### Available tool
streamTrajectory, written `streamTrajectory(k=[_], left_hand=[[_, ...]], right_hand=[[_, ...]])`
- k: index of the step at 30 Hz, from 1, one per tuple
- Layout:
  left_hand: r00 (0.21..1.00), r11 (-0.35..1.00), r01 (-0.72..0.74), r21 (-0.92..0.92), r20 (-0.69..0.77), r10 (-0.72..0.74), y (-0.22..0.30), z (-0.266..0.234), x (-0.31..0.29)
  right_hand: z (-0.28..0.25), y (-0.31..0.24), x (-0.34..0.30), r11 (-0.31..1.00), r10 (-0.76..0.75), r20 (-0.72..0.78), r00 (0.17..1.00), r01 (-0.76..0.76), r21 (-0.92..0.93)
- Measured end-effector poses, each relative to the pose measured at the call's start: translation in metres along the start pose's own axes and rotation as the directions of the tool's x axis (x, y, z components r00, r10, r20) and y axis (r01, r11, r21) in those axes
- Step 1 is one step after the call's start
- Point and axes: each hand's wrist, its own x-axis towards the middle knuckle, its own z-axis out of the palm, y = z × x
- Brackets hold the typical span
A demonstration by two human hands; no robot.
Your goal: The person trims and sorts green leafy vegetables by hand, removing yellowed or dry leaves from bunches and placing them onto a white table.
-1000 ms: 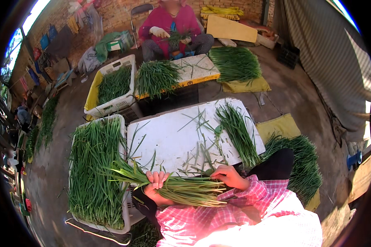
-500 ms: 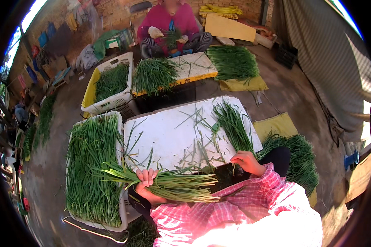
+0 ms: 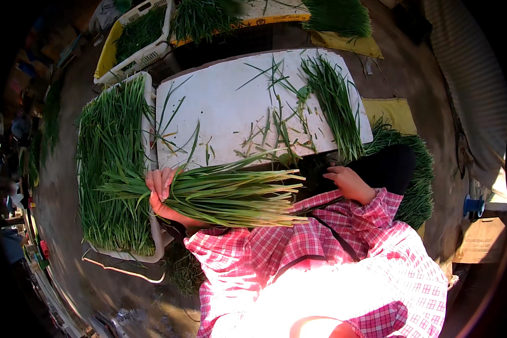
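My left hand [image 3: 165,194] is closed round a thick bunch of garlic chives [image 3: 236,194]. Its pale cut ends point right over my lap, and the green leaf tips reach left over a full white crate [image 3: 156,225]. Near my right knee, my right hand [image 3: 350,183] has its fingers curled together; whether anything small is in them is hidden. Just beyond that hand, a smaller bundle of chives [image 3: 332,101] lies on the right end of a white board [image 3: 214,93]. Loose leaves and short cut bits [image 3: 265,132] are scattered over the board.
A second white crate [image 3: 143,56] with a yellow lining stands at the far left. Beyond my board is another board [image 3: 265,21] with a heap of chives [image 3: 205,17]. More chives [image 3: 417,169] lie on yellow cloth [image 3: 391,114] at my right, beside my dark-trousered knee [image 3: 391,163].
The view has tilted down, so the co-worker has left the picture. My left hand still grips the bunch. My right hand has come away from the bundle's near end on the board.
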Motion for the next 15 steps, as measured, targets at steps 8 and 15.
streamTrajectory(k=[8, 15], left_hand=[[0.999, 0.999, 0.046, 0.012, 0.007, -0.046, -0.009, -0.006, 0.0], [0.97, 0.99, 0.142, -0.008, -0.197, -0.141, -0.025, -0.004, -0.001]], right_hand=[[-0.116, -0.058, 0.054, 0.795, 0.114, -0.314, 0.943, 0.103, 0.598], [-0.106, -0.067, 0.098, 0.909, -0.156, -0.351, 0.923, 0.273, 0.314]])
